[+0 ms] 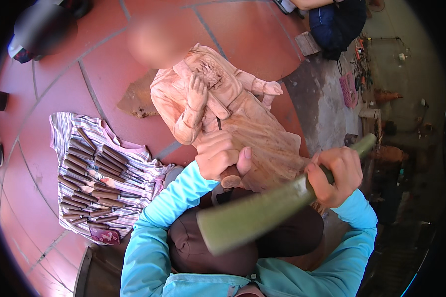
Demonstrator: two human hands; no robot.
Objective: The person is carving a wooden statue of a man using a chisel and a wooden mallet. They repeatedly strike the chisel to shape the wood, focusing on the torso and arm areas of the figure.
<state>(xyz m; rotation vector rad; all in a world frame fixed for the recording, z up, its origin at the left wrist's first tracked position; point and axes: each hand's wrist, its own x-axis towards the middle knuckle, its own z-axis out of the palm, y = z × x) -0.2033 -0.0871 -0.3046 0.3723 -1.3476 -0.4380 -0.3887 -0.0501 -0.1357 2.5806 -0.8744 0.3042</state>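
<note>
Nearest the lens, a green mallet (pixel 255 215) is gripped at its handle by the right hand (pixel 334 175), its long head lying toward the left hand (pixel 222 156). That hand is closed around a wooden-handled chisel (pixel 230 177) set against the carved wooden statue (pixel 233 114) lying on the floor (pixel 109 59).

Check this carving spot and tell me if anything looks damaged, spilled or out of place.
Nothing stands out. The left hand holds a chisel against the wooden statue, the right hand grips a mallet, and the spare chisels lie in rows on a striped cloth.
</note>
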